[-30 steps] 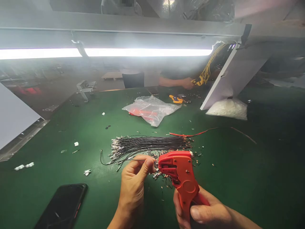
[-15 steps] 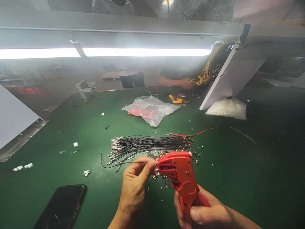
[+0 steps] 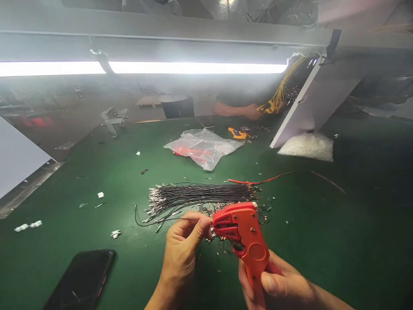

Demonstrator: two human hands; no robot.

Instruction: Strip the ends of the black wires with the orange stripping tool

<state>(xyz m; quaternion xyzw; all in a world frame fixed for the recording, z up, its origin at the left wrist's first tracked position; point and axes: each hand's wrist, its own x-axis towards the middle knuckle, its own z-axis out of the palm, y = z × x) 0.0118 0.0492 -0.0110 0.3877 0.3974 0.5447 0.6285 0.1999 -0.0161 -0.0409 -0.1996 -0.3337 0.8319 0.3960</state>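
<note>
Between thumb and fingertips, my left hand [image 3: 183,249] pinches a thin black wire [image 3: 145,224]. One end of this wire curls up at the left; the other meets the jaws of a red wire stripper [image 3: 248,241]. My right hand [image 3: 280,280] is wrapped round the stripper's handles, which look squeezed together. Just beyond lies a bundle of black wires [image 3: 200,193], with metal terminals at the left ends and bare copper at the right. Small wire scraps [image 3: 222,246] are scattered under the stripper, partly hidden by it.
A dark phone [image 3: 80,280] lies front left. Behind the bundle are a red wire [image 3: 271,178], a clear plastic bag [image 3: 206,148] with something red inside, and a yellow tool [image 3: 237,133]. A co-worker's hand [image 3: 253,112] holds another yellow tool. A white filled bag [image 3: 306,146] leans by a panel.
My right hand has squeezed the stripper's handles closer together, and its jaw part has shifted slightly. My left hand keeps its pinch on the wire. The camera view has shifted a little.
</note>
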